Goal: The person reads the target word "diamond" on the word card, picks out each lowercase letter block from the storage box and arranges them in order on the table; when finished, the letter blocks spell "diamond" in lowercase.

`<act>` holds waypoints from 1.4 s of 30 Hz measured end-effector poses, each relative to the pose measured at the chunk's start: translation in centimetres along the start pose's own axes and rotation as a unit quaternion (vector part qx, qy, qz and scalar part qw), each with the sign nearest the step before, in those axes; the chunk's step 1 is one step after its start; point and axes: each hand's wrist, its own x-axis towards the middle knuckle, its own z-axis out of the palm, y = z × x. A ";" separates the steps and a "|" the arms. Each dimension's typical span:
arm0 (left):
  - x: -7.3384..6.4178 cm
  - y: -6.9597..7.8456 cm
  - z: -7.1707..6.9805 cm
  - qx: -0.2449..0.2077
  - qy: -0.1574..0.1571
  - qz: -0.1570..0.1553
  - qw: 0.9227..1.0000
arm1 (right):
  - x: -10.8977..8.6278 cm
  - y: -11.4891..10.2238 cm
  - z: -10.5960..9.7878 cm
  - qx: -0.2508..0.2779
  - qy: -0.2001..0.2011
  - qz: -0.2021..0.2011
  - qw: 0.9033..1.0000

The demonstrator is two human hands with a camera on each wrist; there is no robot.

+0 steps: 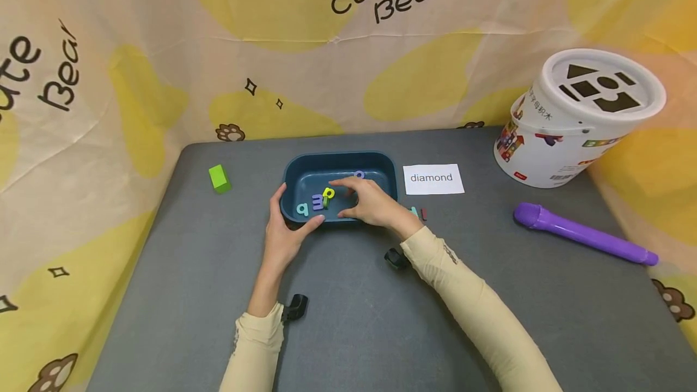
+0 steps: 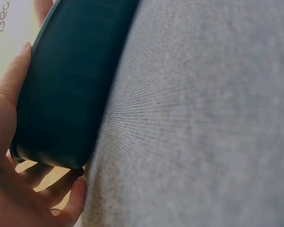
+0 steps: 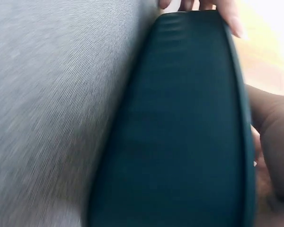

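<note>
The dark blue tray [image 1: 340, 159] rests on the table with several small plastic letters in it. Its near left corner is gripped by my left hand [image 1: 282, 236], thumb on the near rim and fingers along the left end [image 2: 23, 184]. My right hand [image 1: 373, 201] hovers over the tray's right half, thumb and fingers apart with nothing visible between them. A yellow letter [image 1: 328, 193], a purple letter [image 1: 317, 202], a green letter [image 1: 325, 203] and a teal letter [image 1: 302, 209] lie left of it. Beyond my right fingers is a purple ring-shaped letter [image 1: 359, 174].
A white card reading "diamond" [image 1: 433, 179] lies right of the tray. Near my right wrist are a teal piece [image 1: 414, 211] and a red piece [image 1: 424, 214]. A green block [image 1: 219, 179] stands left, a white bucket [image 1: 566, 132] and purple toy microphone [image 1: 588, 236] right.
</note>
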 end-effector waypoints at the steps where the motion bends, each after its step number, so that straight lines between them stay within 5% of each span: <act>1: 0.0 0.0 0.0 -0.002 0.000 0.000 1.000 | 0.5 -0.1 0.2 -0.004 -0.011 0.000 1.000; 12: 0.0 0.1 -0.2 -0.011 -0.004 0.003 1.000 | 3.4 0.4 1.5 -0.016 -0.084 0.020 0.996; 21: 0.2 0.1 -0.1 -0.002 -0.003 -0.003 1.000 | 3.9 0.9 2.0 -0.045 0.004 0.008 0.999; 31: -0.1 0.2 -0.1 -0.003 -0.001 -0.005 1.000 | 3.2 0.7 1.4 -0.040 0.003 0.031 0.999; 37: -0.1 0.1 0.0 -0.002 -0.001 -0.003 1.000 | 1.2 0.4 -0.2 -0.014 0.032 0.035 0.999; 42: 0.0 -0.1 0.0 0.004 0.000 -0.003 1.000 | -1.6 0.0 -2.2 0.019 0.107 0.024 0.994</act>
